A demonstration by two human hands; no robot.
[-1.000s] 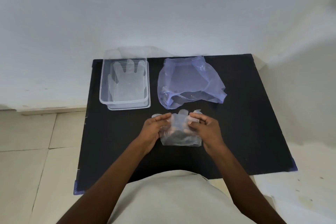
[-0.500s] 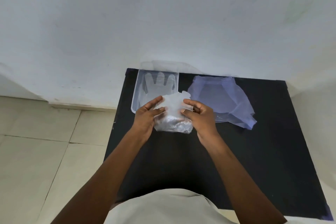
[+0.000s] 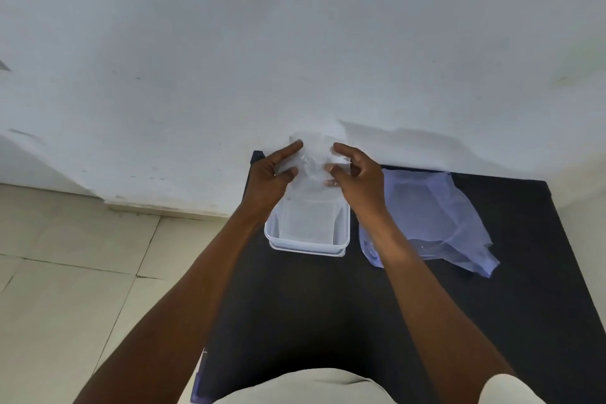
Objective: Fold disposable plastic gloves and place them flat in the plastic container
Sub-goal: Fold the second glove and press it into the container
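A folded clear plastic glove (image 3: 313, 162) hangs between both hands, over the far end of the clear plastic container (image 3: 306, 244). My left hand (image 3: 273, 179) pinches its left edge and my right hand (image 3: 355, 179) pinches its right edge. The container stands at the back left of the black table (image 3: 328, 298), and a flat clear glove (image 3: 306, 223) lies inside it. The held glove's lower part dips toward the container; whether it touches the inside I cannot tell.
A crumpled bluish plastic bag (image 3: 436, 220) lies on the table just right of the container, under my right forearm. A white wall (image 3: 295, 43) rises right behind the table. Beige floor tiles (image 3: 65, 272) lie to the left.
Both hands have carried the folded glove from the table's middle, forward and left, to above the container. The camera has swung left.
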